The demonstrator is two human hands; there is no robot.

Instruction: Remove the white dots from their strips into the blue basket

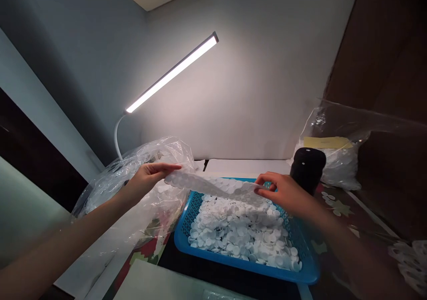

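My left hand [148, 180] and my right hand [283, 194] pinch opposite ends of a translucent backing strip [213, 186] covered in round white discs, likely stickers. The strip sags slightly between my hands and hangs above a blue plastic basket [247, 264]. A deep heap of loose white discs [236, 233] fills the basket. Behind my left forearm lies a large transparent plastic bag [133, 188], which touches the basket's left side. My right hand is close to a black cylindrical container [307, 168].
A white LED desk lamp [173, 70] shines from the back. A plastic bag of white discs [340, 168] with a yellow label stands at the back right. Another disc-covered strip [410, 264] lies at the lower right edge. A patterned cloth covers the table.
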